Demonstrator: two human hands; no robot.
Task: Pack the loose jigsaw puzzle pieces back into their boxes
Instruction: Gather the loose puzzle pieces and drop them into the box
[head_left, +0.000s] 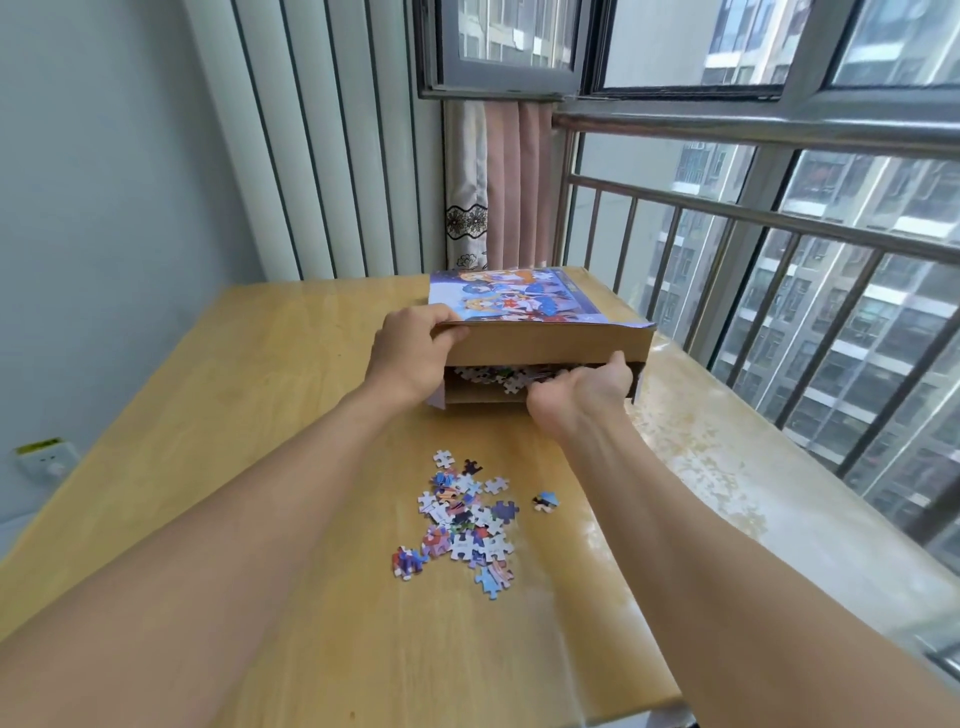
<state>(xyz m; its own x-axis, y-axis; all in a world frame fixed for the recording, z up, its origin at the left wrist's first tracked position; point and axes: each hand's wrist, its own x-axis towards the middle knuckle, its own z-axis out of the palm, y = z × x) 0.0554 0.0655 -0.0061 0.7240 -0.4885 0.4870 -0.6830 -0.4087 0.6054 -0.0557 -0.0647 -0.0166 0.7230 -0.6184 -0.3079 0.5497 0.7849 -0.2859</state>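
Note:
A puzzle box (540, 340) with a cartoon picture on its lid lies at the far middle of the wooden table (249, 415). My left hand (410, 353) grips the lid's near left corner and holds it raised. My right hand (582, 392) is palm-up at the box's open front, its fingers inside among the puzzle pieces in the box (498, 376); whether it holds any I cannot tell. A heap of loose puzzle pieces (465, 525) lies on the table nearer to me, with one single piece (545, 501) just right of it.
A metal railing (779, 249) and windows run along the table's right side. A white strip of the tabletop (727, 467) lies by the railing. A curtain (498, 182) hangs behind the box. A wall socket (44, 460) sits low on the left wall.

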